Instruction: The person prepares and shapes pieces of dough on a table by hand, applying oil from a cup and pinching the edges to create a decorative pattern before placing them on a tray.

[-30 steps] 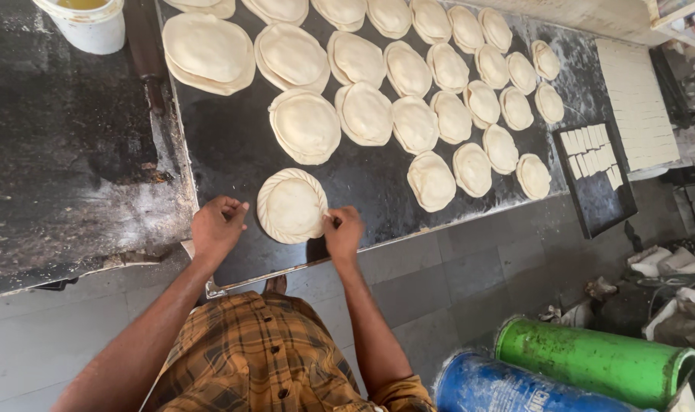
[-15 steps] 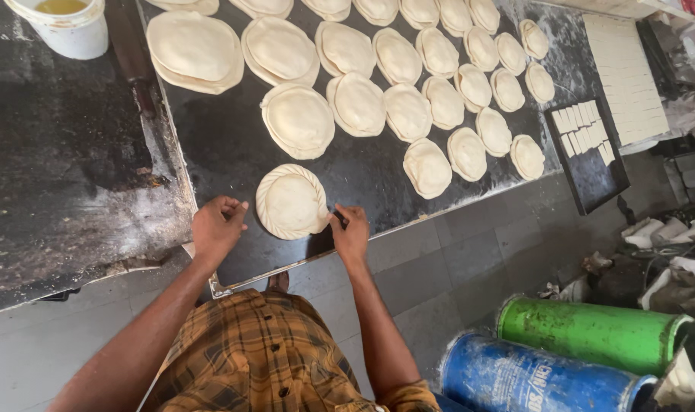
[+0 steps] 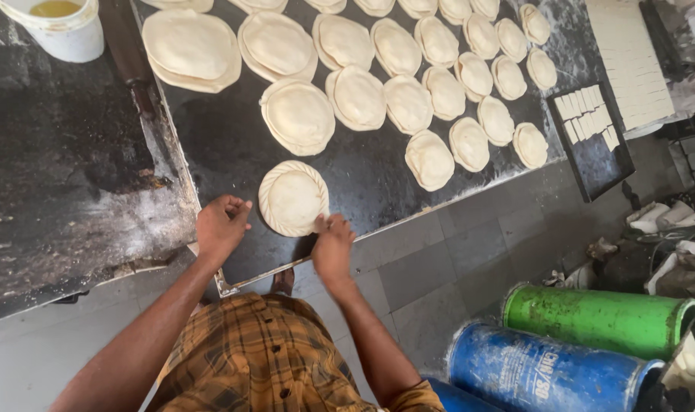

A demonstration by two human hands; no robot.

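Lying near the front edge of the dark surface (image 3: 233, 164), a round dough disc (image 3: 292, 197) is touched at its right rim by the right hand (image 3: 332, 248), fingers loosely spread. The left hand (image 3: 221, 226) is held half-curled just left of it, holding nothing. Rows of similar discs (image 3: 408, 103) are laid farther off.

A round, pale filled dough disc (image 3: 293, 197) with a rope-like crimped rim lies flat near the front edge of a dark, oiled steel worktop (image 3: 225, 156), set apart from the rows of similar discs behind it, its lower right edge under fingertips.
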